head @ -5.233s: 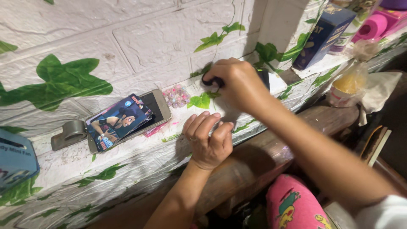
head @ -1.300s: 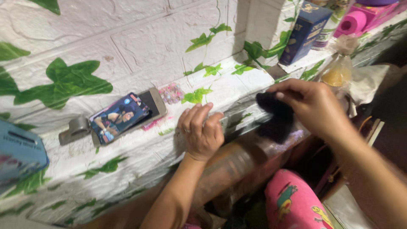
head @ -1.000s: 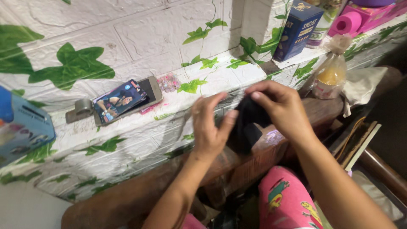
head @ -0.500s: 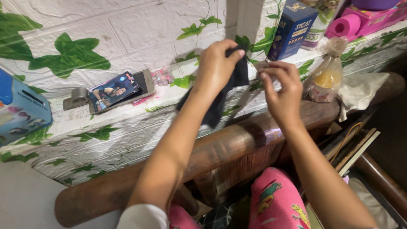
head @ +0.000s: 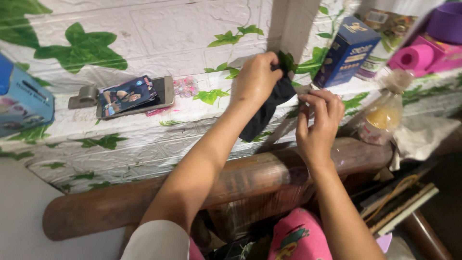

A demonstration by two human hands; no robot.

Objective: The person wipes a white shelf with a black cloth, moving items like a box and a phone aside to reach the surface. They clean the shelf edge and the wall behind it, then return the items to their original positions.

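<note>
Cloth, black and limp, hangs crumpled.

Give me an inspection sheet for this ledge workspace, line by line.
Surface: white brick-pattern ledge with green leaf prints.
Job's things: black cloth, hanging from the left hand.
Clutter: phone under picture cards, blue box, pink roll, bagged yellow jar, light blue box.
Grippers: left hand pinches the cloth; right hand pinches beside its edge.
Cables: nothing seen.
Surroundings: wooden rail, pink patterned trousers.
</note>
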